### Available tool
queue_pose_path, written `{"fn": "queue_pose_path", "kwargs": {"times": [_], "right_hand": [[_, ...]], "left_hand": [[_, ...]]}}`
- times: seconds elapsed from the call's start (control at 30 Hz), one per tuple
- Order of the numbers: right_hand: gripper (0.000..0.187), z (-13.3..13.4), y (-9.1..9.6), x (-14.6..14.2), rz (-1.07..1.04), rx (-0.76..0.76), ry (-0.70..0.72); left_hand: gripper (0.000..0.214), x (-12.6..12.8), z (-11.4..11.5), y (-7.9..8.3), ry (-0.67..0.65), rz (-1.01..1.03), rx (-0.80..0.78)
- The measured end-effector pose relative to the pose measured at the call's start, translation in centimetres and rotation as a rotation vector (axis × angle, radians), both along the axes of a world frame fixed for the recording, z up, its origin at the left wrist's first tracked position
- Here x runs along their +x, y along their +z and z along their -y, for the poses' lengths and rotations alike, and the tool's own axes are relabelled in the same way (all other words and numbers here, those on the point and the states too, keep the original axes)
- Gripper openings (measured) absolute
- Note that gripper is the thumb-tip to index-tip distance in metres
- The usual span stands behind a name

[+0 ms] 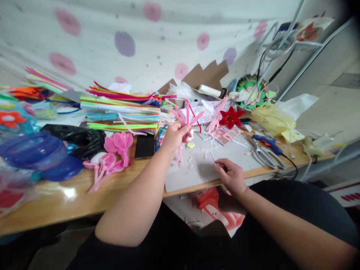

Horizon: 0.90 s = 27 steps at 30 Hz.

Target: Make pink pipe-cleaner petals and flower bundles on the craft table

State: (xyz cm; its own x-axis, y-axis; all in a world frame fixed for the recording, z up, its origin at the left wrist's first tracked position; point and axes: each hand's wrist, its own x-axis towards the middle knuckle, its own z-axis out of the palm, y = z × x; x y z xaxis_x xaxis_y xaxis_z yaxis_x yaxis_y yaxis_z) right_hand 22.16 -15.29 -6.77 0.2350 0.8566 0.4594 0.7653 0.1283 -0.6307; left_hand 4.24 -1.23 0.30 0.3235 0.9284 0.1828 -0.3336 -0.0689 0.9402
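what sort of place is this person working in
Probably a small craft workspace, perhaps at home: bundles of colourful pipe cleaners are piled on the wooden table, finished-looking pink fuzzy flowers lie nearby, and a blue glue gun sits at the right.

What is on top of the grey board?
The grey board bears white scraps and a small yellow round piece, among other things. What the left hand, holding pink stems, covers is hidden.

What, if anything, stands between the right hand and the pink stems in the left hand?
Nothing visible blocks the right hand from the pink stems in the left hand; small white scraps lie on the grey mat below.
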Motion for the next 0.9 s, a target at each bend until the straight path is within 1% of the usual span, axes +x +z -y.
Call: {"fn": "queue_pose_path", "kwargs": {"times": [0.07,0.1,0.2,0.27,0.37,0.43,0.53,0.63,0.77,0.83,0.9], "right_hand": [[0.018,-0.3,0.0,0.1,-0.018,-0.002,0.049],[0.018,-0.5,0.0,0.2,-0.041,-0.027,0.080],[0.021,-0.8,1.0,0.7,-0.150,-0.169,0.193],[0.023,-1.0,2.5,1.2,-0.191,-0.232,0.279],[0.025,-2.0,5.3,1.9,-0.154,-0.238,0.413],[0.029,-3.2,6.8,2.1,-0.152,-0.247,0.496],[0.037,-5.4,8.2,1.3,-0.271,-0.281,0.629],[0.031,-6.6,9.3,-0.4,-0.414,-0.280,0.836],[0.040,-6.3,10.2,-2.5,-0.555,-0.287,1.105],[0.039,-5.7,10.0,-3.1,-0.652,-0.313,1.199],[0.036,-5.0,9.7,-3.4,-0.756,-0.346,1.226]], "left_hand": [[0.017,-0.1,0.0,-0.1,-0.026,-0.026,-0.012],[0.018,-0.2,0.0,-0.1,-0.038,-0.040,-0.020],[0.019,-0.3,0.1,-0.1,-0.061,-0.074,-0.058],[0.018,-0.4,0.4,0.0,-0.076,-0.084,-0.080],[0.016,-0.3,0.8,0.3,-0.097,-0.087,-0.103],[0.016,-0.2,1.3,0.6,-0.117,-0.089,-0.119],[0.018,0.1,2.2,1.2,-0.166,-0.094,-0.143],[0.022,0.5,3.6,2.0,-0.216,-0.110,-0.164],[0.029,0.2,5.8,2.4,-0.256,-0.081,-0.215],[0.032,-0.1,6.9,2.2,-0.261,-0.057,-0.254],[0.033,-0.4,7.9,1.8,-0.257,-0.055,-0.291]]}}
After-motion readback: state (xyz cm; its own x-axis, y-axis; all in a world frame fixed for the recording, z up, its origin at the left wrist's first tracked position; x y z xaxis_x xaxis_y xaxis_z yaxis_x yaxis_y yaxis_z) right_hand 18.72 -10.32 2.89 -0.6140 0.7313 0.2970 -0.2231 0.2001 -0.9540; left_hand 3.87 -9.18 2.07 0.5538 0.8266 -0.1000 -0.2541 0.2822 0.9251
